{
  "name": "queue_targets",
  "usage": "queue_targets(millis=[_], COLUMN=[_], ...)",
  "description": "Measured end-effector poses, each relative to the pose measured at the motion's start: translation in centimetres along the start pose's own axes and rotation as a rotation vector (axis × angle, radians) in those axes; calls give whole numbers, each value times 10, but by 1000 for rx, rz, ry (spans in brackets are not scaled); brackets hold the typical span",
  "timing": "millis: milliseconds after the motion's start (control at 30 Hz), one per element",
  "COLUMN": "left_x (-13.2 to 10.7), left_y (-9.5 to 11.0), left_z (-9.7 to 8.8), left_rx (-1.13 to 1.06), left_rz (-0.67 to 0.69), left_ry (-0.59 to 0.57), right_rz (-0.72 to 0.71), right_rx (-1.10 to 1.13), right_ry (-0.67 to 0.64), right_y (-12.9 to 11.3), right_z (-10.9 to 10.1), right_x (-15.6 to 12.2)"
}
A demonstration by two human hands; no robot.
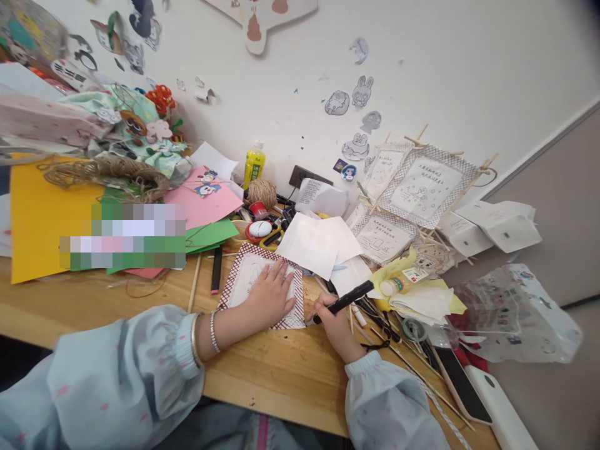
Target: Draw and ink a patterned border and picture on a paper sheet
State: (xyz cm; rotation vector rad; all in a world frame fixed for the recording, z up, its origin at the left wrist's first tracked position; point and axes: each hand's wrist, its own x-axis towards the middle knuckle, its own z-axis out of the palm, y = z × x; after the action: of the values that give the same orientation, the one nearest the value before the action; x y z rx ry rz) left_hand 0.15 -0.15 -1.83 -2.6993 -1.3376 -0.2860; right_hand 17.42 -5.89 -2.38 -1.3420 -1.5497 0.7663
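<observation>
Under my left hand (270,292) lies a sheet of paper (244,275) with a drawing and a dark red crosshatched border. That hand rests flat on it, fingers stretched out, covering much of the drawing. My right hand (332,322) is closed around a black marker (349,297), held at a slant beside the sheet's right edge. The marker's lower end points at the paper's lower right corner; whether it touches is unclear. A second black marker (216,270) with a pink end lies left of the sheet.
White papers (314,240), a twine ball (261,193) and a yellow bottle (254,164) crowd the back. Decorated paper panels on sticks (417,187) stand at right. Coloured sheets (37,212) cover the left. A phone (462,384) and a tape roll (414,329) lie at right.
</observation>
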Motion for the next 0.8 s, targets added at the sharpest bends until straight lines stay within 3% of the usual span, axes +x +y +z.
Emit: queue_targets(millis=[167, 367, 633, 800], left_x=[0, 0, 0, -1], left_y=[1, 1, 0, 0], left_z=[-3, -4, -1, 2], left_rx=[-19, -34, -13, 5], left_rz=[-12, -18, 2, 3], left_ry=[-11, -8, 21, 35], right_rz=[9, -13, -65, -6], right_rx=[2, -62, -111, -23], right_ry=[127, -66, -73, -77], right_y=[-6, -8, -11, -6], right_z=[-2, 1, 3, 1], right_x=[-1, 1, 3, 1])
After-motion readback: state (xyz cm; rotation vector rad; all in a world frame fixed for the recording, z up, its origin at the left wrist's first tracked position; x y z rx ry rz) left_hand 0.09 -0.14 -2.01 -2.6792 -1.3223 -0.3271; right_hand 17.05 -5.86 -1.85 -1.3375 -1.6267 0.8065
